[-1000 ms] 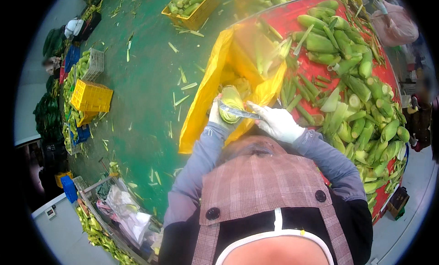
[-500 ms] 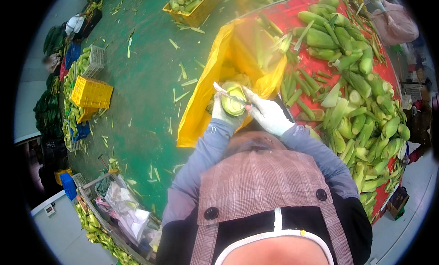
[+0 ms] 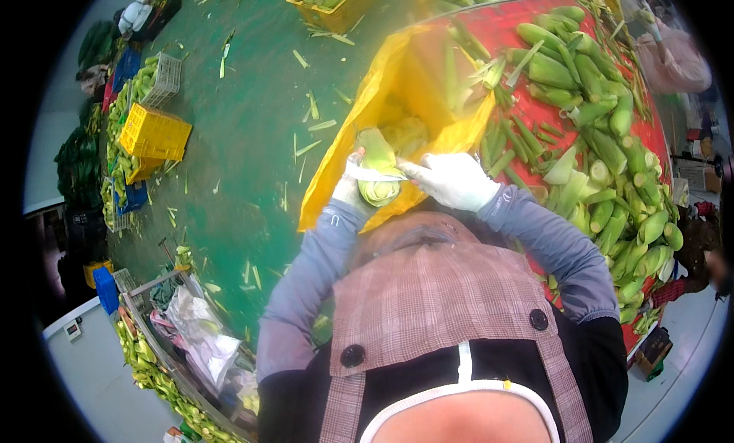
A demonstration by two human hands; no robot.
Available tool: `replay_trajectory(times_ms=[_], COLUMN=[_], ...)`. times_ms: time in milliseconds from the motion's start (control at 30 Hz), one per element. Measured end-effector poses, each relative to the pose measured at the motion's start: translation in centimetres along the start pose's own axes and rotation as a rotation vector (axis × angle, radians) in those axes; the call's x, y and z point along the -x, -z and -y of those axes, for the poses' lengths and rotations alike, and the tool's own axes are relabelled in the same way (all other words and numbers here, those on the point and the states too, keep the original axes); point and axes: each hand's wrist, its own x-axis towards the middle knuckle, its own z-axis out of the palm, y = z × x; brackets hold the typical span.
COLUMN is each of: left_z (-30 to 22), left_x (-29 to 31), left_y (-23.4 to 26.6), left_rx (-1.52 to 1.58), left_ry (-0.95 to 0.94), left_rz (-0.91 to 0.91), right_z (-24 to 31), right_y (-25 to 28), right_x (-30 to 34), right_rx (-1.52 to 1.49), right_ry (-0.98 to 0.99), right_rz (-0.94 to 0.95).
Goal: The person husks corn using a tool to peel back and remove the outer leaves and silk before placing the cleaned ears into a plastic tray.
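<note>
My gloved left hand (image 3: 349, 184) is wrapped round a green husked ear of corn (image 3: 375, 146), its cut end facing me. In my gloved right hand (image 3: 457, 183) is a small knife (image 3: 388, 178), its handle hidden by the fingers. The blade lies across the ear close to the cut end, and the index finger stretches along it. Below and beyond both hands gapes a large yellow plastic bag (image 3: 325, 164), with pale husk pieces (image 3: 410, 133) inside.
To the right, a red table surface (image 3: 644, 110) bears a big heap of corn ears (image 3: 604, 191) and cut stalk ends. Yellow crates (image 3: 157, 133) of corn stand on the green floor (image 3: 245, 114), littered with husk strips. A cart (image 3: 164, 344) with plastic bags is at lower left.
The ear has tilted so its length shows, pointing away from me. The knife has come round to lie level across it, and my right hand has shifted slightly right.
</note>
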Motion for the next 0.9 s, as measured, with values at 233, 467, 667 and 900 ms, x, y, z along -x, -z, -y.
replay_trajectory(times_ms=[233,467,667,900], left_z=[-0.3,0.9,1.7,0.5], left_x=[0.5,3.4,-0.8,-3.0], left_y=[0.2,1.6,4.2,-0.5], left_rx=[0.017,-0.15,-0.19,0.055], left_ry=[0.005,0.046,-0.235,-0.129], left_rz=[0.049,0.232,0.2,0.315], right_z=[-1.1,-16.5,-4.1,2.0], right_y=[-1.7,-3.5,-3.1,-1.7], right_x=[-1.0,2.4,0.1,2.2], right_rx=[-0.439,-0.177,-0.714,-0.55], right_ry=[-0.252,-0.738,-0.647,-0.217], right_rz=[-0.157,-0.613,-0.329,-0.187])
